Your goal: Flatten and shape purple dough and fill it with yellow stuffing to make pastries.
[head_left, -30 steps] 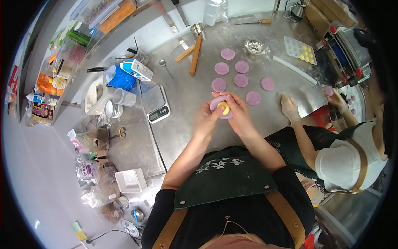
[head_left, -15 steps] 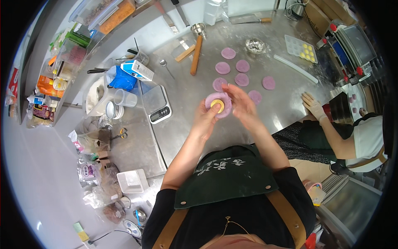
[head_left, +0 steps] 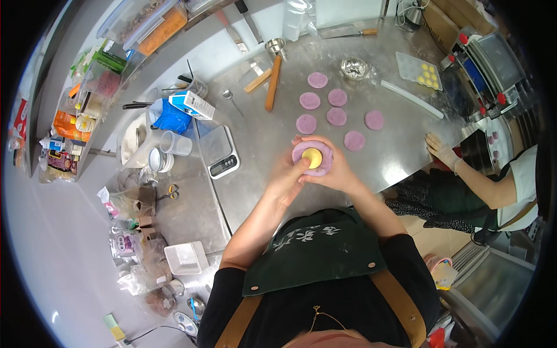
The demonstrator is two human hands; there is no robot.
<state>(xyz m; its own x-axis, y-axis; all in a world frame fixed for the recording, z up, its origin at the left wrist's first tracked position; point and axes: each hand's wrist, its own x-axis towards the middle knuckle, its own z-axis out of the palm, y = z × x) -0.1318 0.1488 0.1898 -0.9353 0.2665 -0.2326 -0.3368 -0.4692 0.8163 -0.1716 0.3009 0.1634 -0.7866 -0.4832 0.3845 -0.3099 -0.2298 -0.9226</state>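
A round of purple dough [head_left: 326,152] with a yellow ball of filling [head_left: 314,155] in its middle is held up over the steel worktable. My right hand [head_left: 339,174] cups it from below and along its right side, fingers wrapped round it. The thumb of my left hand [head_left: 286,178] presses the edge of the filling; its other fingers are partly hidden and a little blurred. Just beyond my hands, several flat purple dough rounds [head_left: 336,116] lie on the table, the nearest being one round [head_left: 306,123] at the left and another [head_left: 354,141] at the right.
To the left stand a digital scale [head_left: 223,167], a carton [head_left: 191,105] and plastic tubs. Farther back lie a rolling pin [head_left: 273,84], a foil cup [head_left: 354,68], a white rod [head_left: 412,100] and a tray of yellow balls [head_left: 419,71]. A co-worker's gloved hand [head_left: 442,152] rests at the right edge.
My right hand, apart from the dough with fingers extended before, now wraps round it. The dough and filling have shifted slightly right and nearer me, and the filling shows more fully.
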